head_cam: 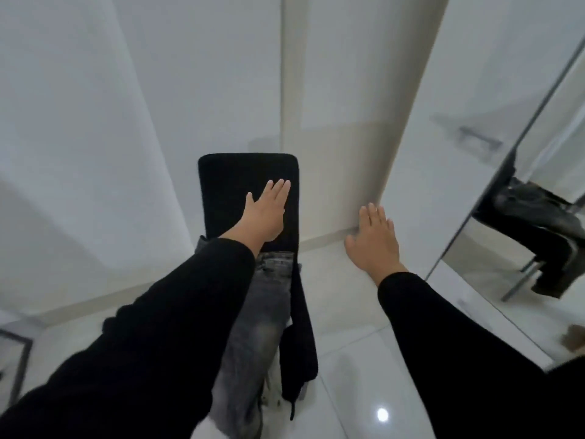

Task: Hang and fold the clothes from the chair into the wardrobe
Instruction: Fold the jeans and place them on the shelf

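Fingers (278,188) of my left hand (264,213) and right hand (373,239) are straight and released above the black upholstered chair (221,185), so the faded grey jeans (262,312) and black garment (300,331) draped on its seat may slide to the glossy white floor (357,359) if I grab carelessly.

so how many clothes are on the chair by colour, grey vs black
grey: 1, the grey jeans
black: 1, the black garment beside them
total: 2 showing on the black chair; the left sleeve hides part of the pile
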Motion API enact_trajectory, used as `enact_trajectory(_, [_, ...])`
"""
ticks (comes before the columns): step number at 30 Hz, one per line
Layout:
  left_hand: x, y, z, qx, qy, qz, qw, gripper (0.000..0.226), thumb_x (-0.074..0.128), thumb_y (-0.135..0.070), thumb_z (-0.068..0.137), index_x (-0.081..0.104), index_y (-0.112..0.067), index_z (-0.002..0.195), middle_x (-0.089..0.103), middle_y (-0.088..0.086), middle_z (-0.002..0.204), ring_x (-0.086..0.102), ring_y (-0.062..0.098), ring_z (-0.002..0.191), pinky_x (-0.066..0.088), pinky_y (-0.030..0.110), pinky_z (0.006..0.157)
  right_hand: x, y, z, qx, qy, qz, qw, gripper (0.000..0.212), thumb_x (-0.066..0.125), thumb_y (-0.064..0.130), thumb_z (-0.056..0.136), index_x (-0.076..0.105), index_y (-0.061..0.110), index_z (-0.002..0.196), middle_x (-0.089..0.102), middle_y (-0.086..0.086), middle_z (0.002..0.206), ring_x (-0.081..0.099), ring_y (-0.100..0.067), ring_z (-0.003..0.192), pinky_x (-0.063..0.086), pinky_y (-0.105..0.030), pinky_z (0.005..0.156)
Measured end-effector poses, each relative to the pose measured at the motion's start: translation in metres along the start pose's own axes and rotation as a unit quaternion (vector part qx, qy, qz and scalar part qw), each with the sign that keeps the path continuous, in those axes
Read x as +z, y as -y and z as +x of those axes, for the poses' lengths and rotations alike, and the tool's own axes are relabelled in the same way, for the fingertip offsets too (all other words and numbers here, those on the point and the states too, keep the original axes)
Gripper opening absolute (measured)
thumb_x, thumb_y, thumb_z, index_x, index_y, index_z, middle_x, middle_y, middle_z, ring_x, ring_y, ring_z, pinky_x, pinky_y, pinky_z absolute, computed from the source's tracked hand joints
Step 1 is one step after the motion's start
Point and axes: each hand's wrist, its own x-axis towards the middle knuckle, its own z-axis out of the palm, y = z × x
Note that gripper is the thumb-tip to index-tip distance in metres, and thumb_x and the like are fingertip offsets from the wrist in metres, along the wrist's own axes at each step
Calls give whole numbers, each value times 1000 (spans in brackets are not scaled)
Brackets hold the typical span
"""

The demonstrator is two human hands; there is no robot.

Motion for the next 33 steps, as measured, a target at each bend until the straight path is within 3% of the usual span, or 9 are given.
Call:
enact_trajectory(6, [29, 69, -37, -140, 58, -28, 988, 63, 30, -11, 101, -8, -17, 151, -10, -1, 160, -10, 20, 147, 7, 52, 116, 47, 59, 25, -114, 80, 25, 990, 67, 40, 30, 96, 12, 4, 151, 8, -13, 160, 5, -28, 148, 7, -38, 119])
enact_trajectory(10, [47, 98, -43, -187, 94, -32, 977, 67, 33, -8, 98, -7, -15, 151, -9, -1, 160, -9, 20, 147, 8, 53, 116, 76, 77, 43, -146, 116, 22, 982, 65, 42, 31, 95, 19, 4, 150, 18, -14, 157, 14, -29, 145, 16, -42, 119])
enact_trajectory(17, [82, 135, -28, -199, 158, -60, 965, 66, 34, -16, 99, -6, -15, 152, -7, -1, 160, -9, 19, 147, 8, 55, 116, 118, 108, 71, -141, 173, -3, 975, 67, 42, 34, 96, 17, 5, 151, 14, -13, 159, 11, -28, 147, 17, -41, 118])
enact_trajectory(29, [169, 216, 84, -145, 200, -22, 969, 64, 39, -22, 98, 4, -14, 152, 3, 4, 160, 0, 23, 148, 14, 51, 115, 232, 179, 151, -90, 243, 23, 965, 67, 46, 32, 95, 20, 5, 150, 17, -11, 158, 11, -28, 146, 17, -45, 118])
enact_trajectory(33, [214, 238, 119, -190, 190, -18, 963, 59, 44, -24, 96, 19, -13, 148, 18, 6, 156, 11, 25, 146, 22, 48, 112, 287, 191, 186, -97, 262, -3, 960, 67, 47, 32, 95, 19, 6, 149, 18, -10, 158, 11, -28, 147, 17, -46, 116])
